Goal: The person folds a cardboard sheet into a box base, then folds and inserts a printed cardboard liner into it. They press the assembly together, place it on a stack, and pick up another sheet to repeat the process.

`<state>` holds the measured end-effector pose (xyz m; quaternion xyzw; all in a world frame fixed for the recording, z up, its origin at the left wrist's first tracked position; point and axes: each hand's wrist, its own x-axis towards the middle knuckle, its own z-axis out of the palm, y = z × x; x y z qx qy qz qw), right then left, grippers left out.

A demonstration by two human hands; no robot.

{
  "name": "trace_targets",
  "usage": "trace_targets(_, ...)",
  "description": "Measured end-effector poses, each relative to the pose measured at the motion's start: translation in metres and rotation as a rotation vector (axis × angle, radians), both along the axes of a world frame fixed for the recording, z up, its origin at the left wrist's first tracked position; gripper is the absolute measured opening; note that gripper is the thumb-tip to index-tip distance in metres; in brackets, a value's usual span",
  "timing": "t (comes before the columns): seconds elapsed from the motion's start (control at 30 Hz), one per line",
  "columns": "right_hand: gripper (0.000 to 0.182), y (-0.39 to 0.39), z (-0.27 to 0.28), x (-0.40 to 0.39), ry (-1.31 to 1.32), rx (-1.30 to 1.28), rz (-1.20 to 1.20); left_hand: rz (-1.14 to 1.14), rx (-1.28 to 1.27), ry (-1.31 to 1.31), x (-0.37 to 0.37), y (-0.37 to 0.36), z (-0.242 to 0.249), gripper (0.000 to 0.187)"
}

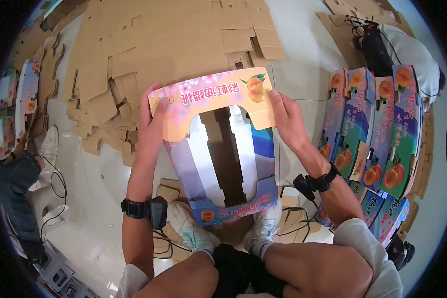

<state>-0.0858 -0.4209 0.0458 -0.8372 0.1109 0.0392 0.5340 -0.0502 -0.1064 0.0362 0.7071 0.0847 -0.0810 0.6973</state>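
Note:
A printed fruit carton with peaches and pink blossoms is held up between my two hands, above my white shoes. Its top panel has a large cut-out, and brown cardboard shows inside through the opening. My left hand grips the carton's far left corner, thumb on top of the orange panel. At the far right corner my right hand holds the same panel, thumb on top near the peach picture. The fingers beneath the carton are mostly hidden.
Flat brown cardboard sheets lie stacked on the tiled floor ahead. Printed cartons stand stacked at the right, others at the far left. People sit at the left edge and upper right. Cables and cardboard pieces lie round my feet.

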Motion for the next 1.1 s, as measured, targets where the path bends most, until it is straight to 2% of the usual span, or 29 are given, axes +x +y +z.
trace_targets(0.2, 0.046, 0.002, -0.002, -0.001, -0.013, -0.029, -0.012, -0.008, -0.01, 0.029, 0.001, -0.003, 0.003, 0.046)
trace_targets(0.3, 0.037, 0.002, -0.009, -0.001, -0.07, -0.27, 0.047, -0.003, 0.018, -0.002, 0.0, -0.006, 0.0, 0.048)
trace_targets(0.4, 0.029, 0.011, -0.013, 0.0, -0.043, -0.177, -0.057, -0.011, 0.032, -0.059, 0.003, -0.003, -0.009, 0.048)
trace_targets(0.5, 0.031, 0.013, -0.04, 0.0, -0.234, -0.163, -0.107, -0.02, 0.025, -0.059, 0.002, 0.0, -0.011, 0.049)
trace_targets(0.7, 0.036, -0.011, -0.032, 0.006, -0.062, -0.116, 0.129, -0.027, -0.013, -0.054, 0.005, 0.003, -0.015, 0.053)
trace_targets(0.8, 0.036, -0.012, -0.022, -0.006, 0.016, 0.03, 0.09, 0.007, -0.075, -0.023, 0.002, 0.01, -0.018, 0.057)
trace_targets(0.87, 0.034, -0.009, -0.023, -0.028, -0.017, 0.0, 0.064, 0.063, -0.106, -0.023, -0.004, 0.01, -0.018, 0.058)
trace_targets(0.97, 0.034, -0.011, -0.011, -0.058, -0.064, -0.144, 0.031, 0.176, -0.004, -0.143, -0.036, 0.006, -0.017, 0.061)
trace_targets(1.07, 0.042, -0.007, 0.006, -0.074, -0.177, -0.408, 0.078, 0.173, 0.654, -0.33, -0.082, 0.008, 0.0, 0.072)
trace_targets(1.1, 0.046, -0.004, 0.012, -0.077, -0.223, -0.51, 0.109, 0.007, 0.797, -0.433, -0.093, 0.006, 0.006, 0.075)
